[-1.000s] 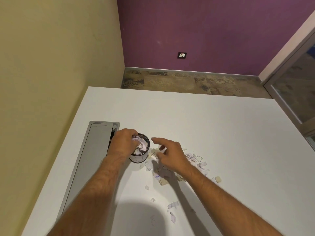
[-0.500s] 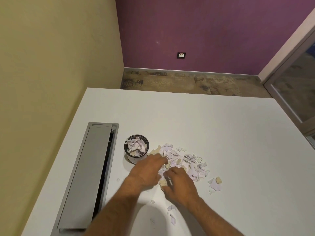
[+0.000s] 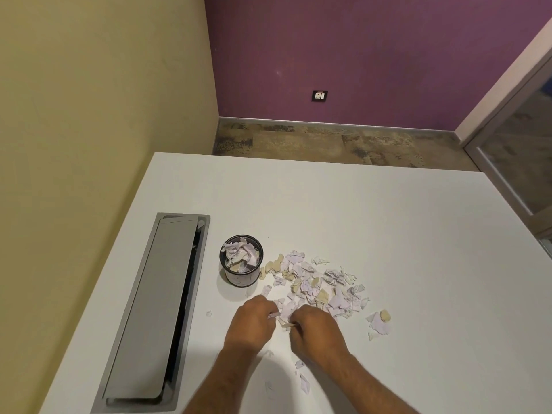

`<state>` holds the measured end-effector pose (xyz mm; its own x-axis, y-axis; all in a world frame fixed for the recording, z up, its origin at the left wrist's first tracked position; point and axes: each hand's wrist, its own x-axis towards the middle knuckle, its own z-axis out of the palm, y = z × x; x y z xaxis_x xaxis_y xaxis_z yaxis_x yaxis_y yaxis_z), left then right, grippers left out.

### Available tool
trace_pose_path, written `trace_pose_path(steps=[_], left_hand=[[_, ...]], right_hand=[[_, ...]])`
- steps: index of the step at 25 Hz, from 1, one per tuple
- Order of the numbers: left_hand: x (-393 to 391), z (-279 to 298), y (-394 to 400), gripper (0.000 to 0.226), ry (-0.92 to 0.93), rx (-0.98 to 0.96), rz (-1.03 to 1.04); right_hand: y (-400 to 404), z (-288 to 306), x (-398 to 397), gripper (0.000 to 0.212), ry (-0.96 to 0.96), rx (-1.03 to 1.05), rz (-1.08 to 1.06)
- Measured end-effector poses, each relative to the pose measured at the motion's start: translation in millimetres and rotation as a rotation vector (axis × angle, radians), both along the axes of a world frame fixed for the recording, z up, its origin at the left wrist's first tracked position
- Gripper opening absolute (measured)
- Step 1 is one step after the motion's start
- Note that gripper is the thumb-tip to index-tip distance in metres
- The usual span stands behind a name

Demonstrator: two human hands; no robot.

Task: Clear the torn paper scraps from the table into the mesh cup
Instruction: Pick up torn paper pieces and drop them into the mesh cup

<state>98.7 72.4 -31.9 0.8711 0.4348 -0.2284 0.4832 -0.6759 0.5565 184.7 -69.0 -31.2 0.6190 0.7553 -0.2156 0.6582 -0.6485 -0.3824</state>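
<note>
Both hands down at near edge of the pile of torn lilac, white and tan paper scraps, on the white tabletop.

L hand: fingers curled in, pinching a pale scrap at the fingertips. R hand: fingers curled too, a tan sliver caught at the tips. Both grips closed on paper; how much is in each palm, can't tell, knuckles hide it.

Where things are: main heap sits just right of the small black mesh cup, its nearest bits touching or nearly touching the cup base. Strays: pair of bigger pieces apart to the right, a few between my forearms, one tiny fleck to the left. Cup stands upright, already crammed w/ crumpled paper near the rim.

Handling, my read: scraps weigh almost nothing, limp, lie flat, so hard to pinch off the smooth top one by one. Better to rake them into a bunch w/ both hands, squeeze, lift as a wad. They'll flutter if dropped from high. Cup looks light & may tip or slide if knocked; contents likely need pressing down for room.

Grey metal cable hatch left of cup, slot open. Keep bits out of it.
</note>
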Motion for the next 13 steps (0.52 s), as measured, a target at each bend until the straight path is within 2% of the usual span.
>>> trace_pose_path(steps=[4, 7, 10, 13], left_hand=[[-11.5, -3.7, -1.5, 0.023, -0.023, -0.049, 0.101], [-27.1, -5.1, -7.8, 0.018, -0.083, -0.122, 0.177], [-42.8, -4.4, -16.5, 0.019, -0.209, -0.166, 0.251], [-50.0, -0.7, -23.3, 0.026, -0.319, -0.089, 0.233]], right_hand=[[-8.3, 9.4, -0.7, 0.016, 0.191, 0.106, -0.177], [-6.9, 28.5, 1.4, 0.004, 0.413, 0.334, -0.363], [18.9, 57.6, 12.7, 0.02, 0.406, 0.504, -0.331], [64.7, 89.4, 28.7, 0.003, 0.298, 0.558, -0.199]])
